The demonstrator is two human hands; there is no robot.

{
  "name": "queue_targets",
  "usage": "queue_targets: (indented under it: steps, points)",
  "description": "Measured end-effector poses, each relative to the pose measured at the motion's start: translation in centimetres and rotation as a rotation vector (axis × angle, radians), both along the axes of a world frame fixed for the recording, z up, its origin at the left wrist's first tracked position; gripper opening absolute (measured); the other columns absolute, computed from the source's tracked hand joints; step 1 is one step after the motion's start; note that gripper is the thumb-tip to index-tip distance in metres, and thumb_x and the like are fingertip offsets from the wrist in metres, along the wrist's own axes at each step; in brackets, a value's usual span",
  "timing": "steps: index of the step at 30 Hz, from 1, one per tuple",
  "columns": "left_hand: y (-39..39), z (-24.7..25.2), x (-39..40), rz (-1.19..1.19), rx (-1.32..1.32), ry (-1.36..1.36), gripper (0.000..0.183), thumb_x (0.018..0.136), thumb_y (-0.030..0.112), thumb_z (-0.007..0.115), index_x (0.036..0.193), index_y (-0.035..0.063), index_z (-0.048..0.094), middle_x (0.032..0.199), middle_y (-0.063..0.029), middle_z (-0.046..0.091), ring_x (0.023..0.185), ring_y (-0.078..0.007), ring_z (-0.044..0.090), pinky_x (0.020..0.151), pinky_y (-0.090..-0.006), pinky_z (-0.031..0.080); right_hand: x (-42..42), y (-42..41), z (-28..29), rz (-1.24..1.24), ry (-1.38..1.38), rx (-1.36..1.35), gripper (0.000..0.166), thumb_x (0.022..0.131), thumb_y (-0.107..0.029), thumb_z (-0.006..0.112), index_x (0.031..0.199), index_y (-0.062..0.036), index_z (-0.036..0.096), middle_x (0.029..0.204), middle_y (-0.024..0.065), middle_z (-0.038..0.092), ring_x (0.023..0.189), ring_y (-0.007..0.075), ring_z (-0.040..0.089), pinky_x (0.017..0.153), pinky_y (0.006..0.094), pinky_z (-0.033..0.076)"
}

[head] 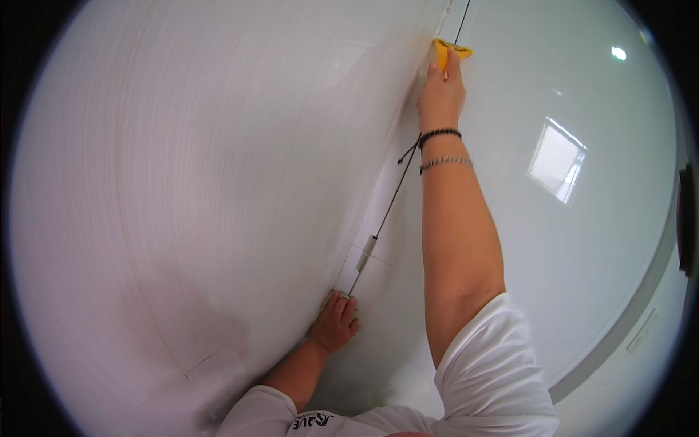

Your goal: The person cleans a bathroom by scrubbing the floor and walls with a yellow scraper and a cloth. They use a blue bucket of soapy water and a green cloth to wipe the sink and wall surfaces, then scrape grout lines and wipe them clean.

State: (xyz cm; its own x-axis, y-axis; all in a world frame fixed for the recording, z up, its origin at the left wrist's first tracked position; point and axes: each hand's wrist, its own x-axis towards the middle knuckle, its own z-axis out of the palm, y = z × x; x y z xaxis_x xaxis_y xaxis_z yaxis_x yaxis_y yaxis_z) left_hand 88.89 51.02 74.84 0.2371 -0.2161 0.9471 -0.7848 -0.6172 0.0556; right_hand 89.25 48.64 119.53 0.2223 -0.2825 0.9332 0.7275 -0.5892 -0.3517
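Observation:
A yellow piece with dark markings (pixel 441 53), perhaps a flexible scraper or folded cloth, is pinched in the fingers of my right hand (pixel 443 95). My right arm stretches far forward, holding it at the seam where a finely striped, pale wall surface (pixel 229 164) meets a glossy white surface (pixel 524 235). Nearer to me, my left hand (pixel 334 322) lies over a pale pad or cloth (pixel 327 302) at the same seam. That pad is mostly covered by the fingers. A thin dark line (pixel 396 191) runs between the two hands, close beside the seam.
A small narrow whitish piece (pixel 366 253) sits on the dark line, with a tile joint (pixel 382 261) crossing near it. At the right, the gloss reflects a bright window shape (pixel 558 161). A grey band (pixel 606 333) borders the glossy surface, and a dark object (pixel 686 218) stands beyond.

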Motion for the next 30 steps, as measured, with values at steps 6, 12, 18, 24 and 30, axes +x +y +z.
queue_targets:
  steps: [6,12,18,24,30]
  points:
    - [0.2,0.1,0.2,0.012,0.001,-0.035,0.053,0.068,0.02,0.059,0.109,-0.0086,0.041,0.106,-0.0217,0.036,0.102,-0.0384,0.039,0.094,-0.0462,0.035,1.1,-0.5,-0.2,-0.002,-0.021,-0.023,0.038,0.085,-0.017,0.044,0.123,-0.016,0.041,0.087,0.0121,0.053,0.073,0.0221,0.049,0.063,0.0315,0.04]
    - [-0.1,-0.1,0.1,0.025,0.014,-0.032,0.052,0.069,0.022,0.058,0.108,-0.0089,0.042,0.103,-0.021,0.038,0.101,-0.0377,0.039,0.094,-0.0465,0.035,2.3,-1.3,2.4,-0.025,-0.099,-0.069,0.039,0.085,-0.016,0.045,0.124,-0.0206,0.04,0.064,0.0023,0.044,0.042,0.0102,0.038,0.035,0.0249,0.034]
    - [0.3,-0.1,0.3,0.033,0.005,-0.042,0.052,0.069,0.022,0.058,0.108,-0.0087,0.043,0.102,-0.0209,0.039,0.1,-0.0382,0.041,0.094,-0.0467,0.035,0.8,-0.2,1.8,-0.073,-0.027,-0.022,0.038,0.084,-0.018,0.046,0.121,-0.0145,0.042,0.104,0.0167,0.057,0.094,0.0312,0.055,0.082,0.0358,0.043]
    - [-0.1,0.1,-0.1,0.025,0.009,-0.009,0.053,0.068,0.022,0.059,0.107,-0.0086,0.043,0.101,-0.0209,0.04,0.1,-0.039,0.041,0.093,-0.0465,0.036,-0.2,-0.3,2.9,-0.072,0.009,-0.005,0.037,0.084,-0.018,0.046,0.121,-0.0149,0.042,0.105,0.0171,0.056,0.096,0.0314,0.054,0.082,0.0357,0.043]
    - [0.1,-0.1,0.0,0.043,0.01,0.021,0.052,0.07,0.023,0.058,0.113,-0.0026,0.043,0.108,-0.0176,0.037,0.106,-0.037,0.039,0.092,-0.0428,0.037,0.3,-0.8,3.1,-0.144,-0.037,-0.071,0.037,0.084,-0.019,0.046,0.121,-0.0157,0.042,0.105,0.0168,0.056,0.097,0.0309,0.053,0.083,0.0353,0.043]
